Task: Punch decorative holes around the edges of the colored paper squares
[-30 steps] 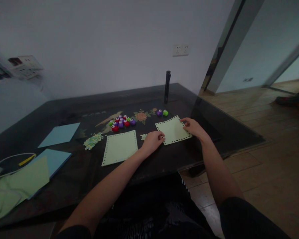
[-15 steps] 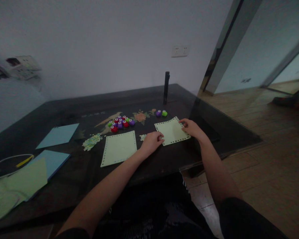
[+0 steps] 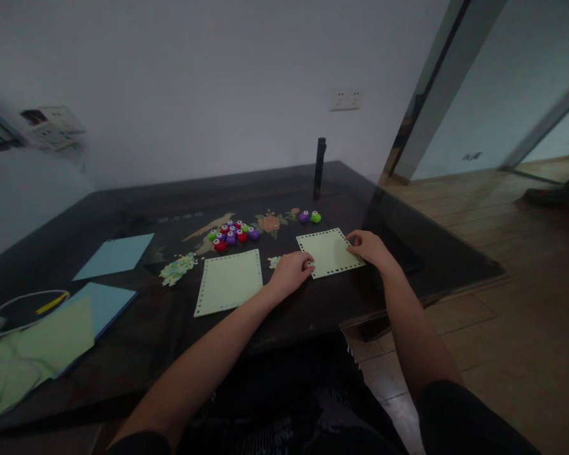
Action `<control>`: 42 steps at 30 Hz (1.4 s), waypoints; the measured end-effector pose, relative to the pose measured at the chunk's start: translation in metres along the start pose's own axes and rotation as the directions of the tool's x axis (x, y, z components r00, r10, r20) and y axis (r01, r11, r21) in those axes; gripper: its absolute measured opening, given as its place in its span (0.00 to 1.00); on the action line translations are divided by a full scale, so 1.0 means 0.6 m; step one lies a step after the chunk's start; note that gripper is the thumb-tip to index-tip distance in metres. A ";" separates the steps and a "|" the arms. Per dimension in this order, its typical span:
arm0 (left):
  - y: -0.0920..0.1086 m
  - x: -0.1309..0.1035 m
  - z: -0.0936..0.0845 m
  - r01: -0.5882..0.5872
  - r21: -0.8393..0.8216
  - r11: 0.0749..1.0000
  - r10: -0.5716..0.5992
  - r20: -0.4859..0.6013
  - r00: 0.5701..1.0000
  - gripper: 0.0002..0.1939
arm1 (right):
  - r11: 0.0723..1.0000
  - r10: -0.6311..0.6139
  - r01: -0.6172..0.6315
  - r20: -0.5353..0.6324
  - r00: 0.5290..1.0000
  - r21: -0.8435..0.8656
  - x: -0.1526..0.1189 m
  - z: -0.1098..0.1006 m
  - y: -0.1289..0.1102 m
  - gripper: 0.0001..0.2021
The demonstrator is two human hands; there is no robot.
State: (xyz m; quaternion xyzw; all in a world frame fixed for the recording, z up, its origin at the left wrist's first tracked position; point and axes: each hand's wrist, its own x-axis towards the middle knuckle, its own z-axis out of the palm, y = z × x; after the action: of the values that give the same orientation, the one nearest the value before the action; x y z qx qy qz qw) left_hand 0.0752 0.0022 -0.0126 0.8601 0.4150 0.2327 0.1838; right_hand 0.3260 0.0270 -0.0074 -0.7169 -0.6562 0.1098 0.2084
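Observation:
A pale green sheet with small dark marks along its edges (image 3: 330, 253) lies on the dark table between my hands. My left hand (image 3: 291, 272) has its fingers curled together at the sheet's left edge. At the right edge, my right hand (image 3: 367, 246) holds the paper between thumb and fingers. A second pale sheet with a dotted border (image 3: 230, 282) lies to the left, partly behind my left forearm. Beyond it sits a cluster of red, purple and green toys with eyes (image 3: 231, 235). A purple toy (image 3: 304, 217) and a green one (image 3: 315, 217) stand apart behind the right sheet.
A black upright object (image 3: 319, 169) stands near the back of the table (image 3: 208, 189). At the left are blue sheets (image 3: 116, 256), pale green papers (image 3: 52, 335) and a white cable with a yellow part (image 3: 52, 303). A wall socket (image 3: 346, 99) is behind.
The right sheet now lies flatter, where its far edge was bent up before. Both hands remain at its sides, and the view has shifted slightly.

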 end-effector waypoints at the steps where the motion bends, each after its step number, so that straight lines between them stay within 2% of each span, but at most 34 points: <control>1: 0.002 -0.001 -0.004 -0.003 0.008 1.000 0.003 -0.007 1.000 0.10 | 1.000 -0.009 0.009 -0.015 1.000 0.006 0.001 0.001 0.000 0.12; 4: 0.009 -0.004 -0.029 -0.016 0.002 1.000 0.016 -0.027 1.000 0.13 | 0.998 -0.043 0.045 -0.064 0.997 0.034 0.003 0.006 -0.003 0.10; 8: -0.007 -0.019 -0.094 -0.054 -0.021 0.998 0.053 -0.054 0.997 0.12 | 0.986 -0.123 0.133 -0.093 0.988 0.100 0.000 0.002 -0.034 0.09; 10: -0.038 -0.038 -0.133 -0.052 0.034 0.998 0.055 -0.083 0.995 0.11 | 0.968 -0.203 0.217 -0.109 0.973 0.128 -0.005 -0.006 -0.064 0.09; 13: -0.110 -0.081 -0.183 0.066 0.166 0.984 -0.039 -0.163 0.986 0.11 | 0.932 -0.300 0.314 -0.098 0.949 0.184 -0.016 -0.019 -0.130 0.08; 17: -0.204 -0.138 -0.223 0.212 0.275 0.938 -0.141 -0.257 0.956 0.11 | 0.883 -0.426 0.422 -0.026 0.904 0.205 -0.032 -0.016 -0.238 0.08; 19: -0.234 -0.156 -0.231 0.230 0.283 0.931 -0.160 -0.251 0.955 0.11 | 0.851 -0.508 0.494 0.040 0.860 0.181 -0.037 0.002 -0.290 0.09; 21: -0.248 -0.164 -0.234 0.228 0.322 0.919 -0.168 -0.206 0.964 0.12 | 0.821 -0.570 0.554 0.138 0.810 0.140 -0.038 0.029 -0.332 0.10; 24: -0.250 -0.167 -0.233 0.236 0.384 0.893 -0.199 -0.136 0.971 0.16 | 0.812 -0.573 0.583 0.222 0.789 0.023 -0.032 0.078 -0.366 0.14; 27: -0.246 -0.167 -0.228 0.267 0.437 0.859 -0.253 -0.092 0.963 0.25 | 0.762 -0.605 0.639 0.238 0.760 -0.103 -0.026 0.117 -0.370 0.20; 30: -0.246 -0.168 -0.222 0.274 0.460 0.844 -0.276 -0.066 0.959 0.30 | 0.718 -0.640 0.681 0.246 0.728 -0.147 -0.025 0.138 -0.364 0.27; 35: -0.247 -0.166 -0.219 0.255 0.433 0.864 -0.269 -0.031 0.963 0.27 | 0.723 -0.624 0.676 0.284 0.728 -0.143 -0.024 0.148 -0.359 0.30; 42: -0.227 -0.163 -0.214 0.271 0.452 0.850 -0.282 -0.045 0.958 0.26 | 0.728 -0.630 0.678 0.290 0.720 -0.101 -0.009 0.152 -0.347 0.30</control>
State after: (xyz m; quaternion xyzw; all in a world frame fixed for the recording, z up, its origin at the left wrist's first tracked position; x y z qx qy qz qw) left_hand -0.1352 0.0198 -0.0003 0.8130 0.5750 0.0904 0.0143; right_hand 0.0995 0.0468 0.0031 -0.4360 -0.8951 0.0463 0.0813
